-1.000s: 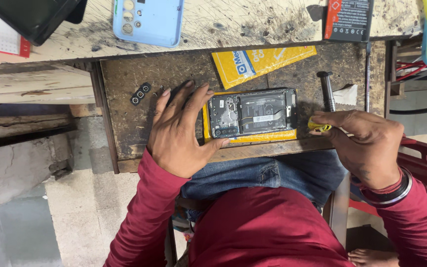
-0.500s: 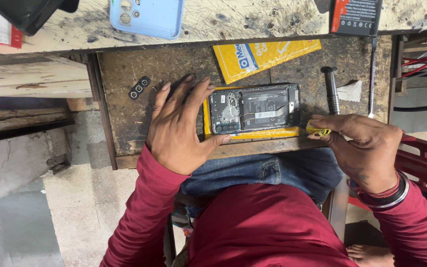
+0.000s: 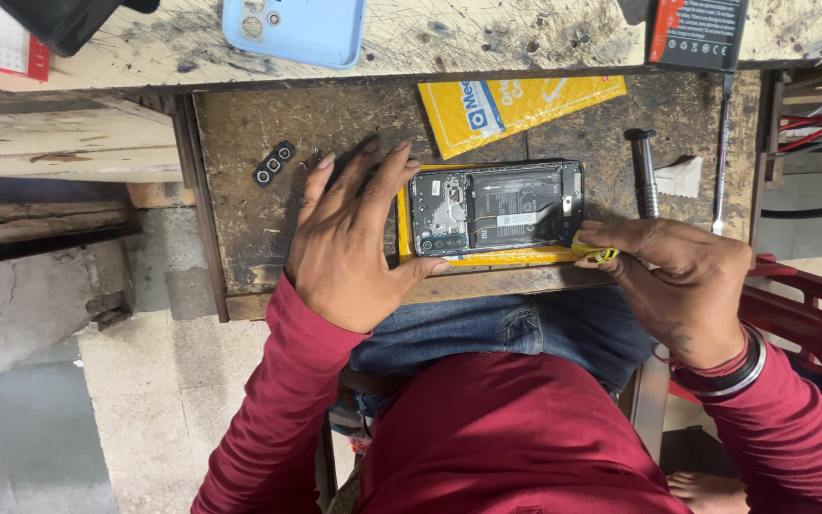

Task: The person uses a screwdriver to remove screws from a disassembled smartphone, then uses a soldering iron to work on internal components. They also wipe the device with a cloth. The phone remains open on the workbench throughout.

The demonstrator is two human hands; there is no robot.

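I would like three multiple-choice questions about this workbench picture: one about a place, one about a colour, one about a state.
1. Where does the opened phone lie?
A. on a yellow pad on the brown board
B. inside the blue case
C. on the person's lap

2. What colour is the phone case at the top?
A. red
B. light blue
C. black

3. In what state is the phone?
A. back cover off, inner parts showing
B. fully closed
C. broken in two halves

Key: 1 A, a yellow edge shows under it, beside the left hand. 2 B, it is pale blue. 3 A, board and battery are visible; the right hand pinches a small yellow tool at its corner.
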